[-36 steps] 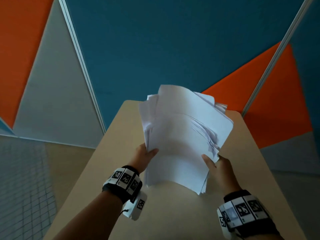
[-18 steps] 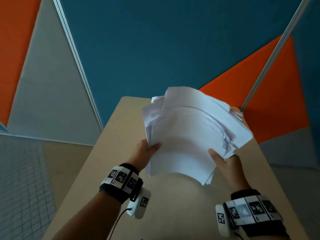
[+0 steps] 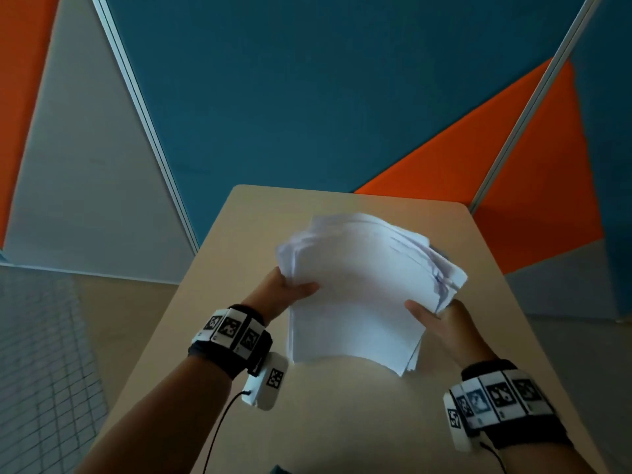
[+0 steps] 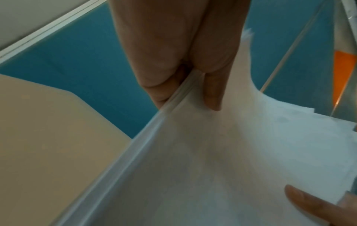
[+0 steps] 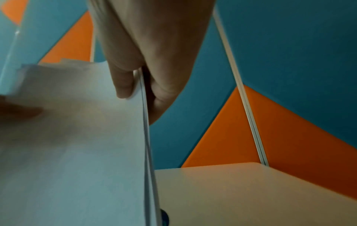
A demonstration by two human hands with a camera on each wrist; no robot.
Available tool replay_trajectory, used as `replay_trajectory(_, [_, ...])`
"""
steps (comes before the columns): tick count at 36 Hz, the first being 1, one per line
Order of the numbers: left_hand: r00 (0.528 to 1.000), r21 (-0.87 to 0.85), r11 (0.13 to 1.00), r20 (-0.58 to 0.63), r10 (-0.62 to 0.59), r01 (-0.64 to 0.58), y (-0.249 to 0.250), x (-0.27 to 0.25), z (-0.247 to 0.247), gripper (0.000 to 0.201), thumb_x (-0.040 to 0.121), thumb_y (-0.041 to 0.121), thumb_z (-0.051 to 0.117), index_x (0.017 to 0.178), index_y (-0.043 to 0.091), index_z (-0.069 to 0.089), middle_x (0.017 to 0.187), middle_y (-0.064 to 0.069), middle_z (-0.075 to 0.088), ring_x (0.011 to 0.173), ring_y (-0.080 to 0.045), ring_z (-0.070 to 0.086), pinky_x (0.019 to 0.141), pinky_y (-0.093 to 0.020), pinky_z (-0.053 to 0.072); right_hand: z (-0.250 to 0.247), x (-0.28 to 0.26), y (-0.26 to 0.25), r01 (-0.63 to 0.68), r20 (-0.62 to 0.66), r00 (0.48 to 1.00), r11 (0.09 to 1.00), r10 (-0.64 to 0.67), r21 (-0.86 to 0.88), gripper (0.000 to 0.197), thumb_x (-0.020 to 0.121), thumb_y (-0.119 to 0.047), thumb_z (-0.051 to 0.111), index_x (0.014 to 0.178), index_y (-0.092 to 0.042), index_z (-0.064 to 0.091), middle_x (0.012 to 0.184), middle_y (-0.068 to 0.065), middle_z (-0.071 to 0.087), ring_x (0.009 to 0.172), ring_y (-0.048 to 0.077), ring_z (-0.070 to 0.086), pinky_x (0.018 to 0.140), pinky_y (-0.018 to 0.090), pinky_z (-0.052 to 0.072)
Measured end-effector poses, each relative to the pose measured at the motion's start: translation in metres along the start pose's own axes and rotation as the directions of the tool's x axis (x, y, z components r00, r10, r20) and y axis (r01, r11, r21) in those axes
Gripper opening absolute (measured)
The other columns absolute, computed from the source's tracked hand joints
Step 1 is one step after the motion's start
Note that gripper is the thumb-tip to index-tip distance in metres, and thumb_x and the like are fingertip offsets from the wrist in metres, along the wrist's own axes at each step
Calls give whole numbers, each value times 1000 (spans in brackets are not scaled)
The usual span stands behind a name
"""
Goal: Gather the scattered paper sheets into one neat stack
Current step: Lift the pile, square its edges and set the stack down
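Note:
A thick, uneven bundle of white paper sheets (image 3: pixel 359 295) is held up over the beige table (image 3: pixel 342 422), with its far edges fanned and ragged. My left hand (image 3: pixel 290 290) grips its left edge, thumb on top and fingers beneath; the left wrist view shows the left hand (image 4: pixel 185 85) pinching the paper sheets (image 4: pixel 222 160) along that edge. My right hand (image 3: pixel 441 318) grips the right edge the same way; in the right wrist view the right hand (image 5: pixel 139 90) clamps the paper sheets (image 5: pixel 77 137) at their side.
The table's far edge (image 3: pixel 342 193) meets blue, orange and grey wall panels (image 3: pixel 307 97). Tiled floor (image 3: pixel 41 354) lies to the left. A small dark object (image 3: pixel 280 469) peeks in at the table's near edge.
The bundle has come down and tipped flatter toward the table, both hands moving with it. The fanned far edges have drawn closer together.

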State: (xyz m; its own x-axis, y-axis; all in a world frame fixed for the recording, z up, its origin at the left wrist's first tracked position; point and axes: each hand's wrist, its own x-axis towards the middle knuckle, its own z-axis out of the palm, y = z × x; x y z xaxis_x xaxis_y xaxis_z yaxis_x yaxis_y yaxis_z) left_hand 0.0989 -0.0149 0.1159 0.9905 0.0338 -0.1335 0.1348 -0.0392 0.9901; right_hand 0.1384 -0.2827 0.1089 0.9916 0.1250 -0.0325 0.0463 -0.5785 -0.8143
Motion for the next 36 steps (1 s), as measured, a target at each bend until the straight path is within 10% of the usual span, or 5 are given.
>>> replay_trajectory(3, [1000,-38,999,-16,26,-26,9,1,2,38,76,11,66,112,17,57,112,-8,63,99,-22,63,92,-40,55,-7,-4,-8,39,26,999,999,-40,26,85,68,-59,64,85,23,54,82,44,61,81,44,66,68,55,52])
replay_trajectory(12, [1000,-75,997,-4,23,-23,8,1,6,37,67,20,72,100,30,59,120,-15,62,110,-29,62,94,-45,54,-6,-5,-15,0,109,994,1000,2,-15,32,85,-13,63,112,3,60,109,25,67,104,34,63,95,47,49])
replay_trajectory(25, [998,-36,999,-61,24,-26,15,6,11,49,61,28,75,107,20,62,120,-18,64,108,-32,63,97,-53,50,-6,-6,-8,1,42,999,997,-4,77,60,71,-37,74,96,15,59,95,40,64,92,49,63,83,59,50])
replay_trajectory(29, [996,-133,990,-80,40,-51,22,7,11,37,69,17,69,106,22,62,109,-9,67,103,-27,65,94,-47,52,-13,-9,-21,68,-32,998,980,-63,185,29,69,-49,70,86,-28,59,94,39,62,93,52,59,85,62,47])
replay_trajectory(36, [987,-80,992,-134,83,-94,17,6,15,28,73,10,74,99,18,65,105,-14,70,100,-27,67,91,-43,54,-12,-6,-10,134,-21,991,974,-133,184,27,79,-2,68,97,-17,54,77,-12,61,91,21,64,69,15,51])
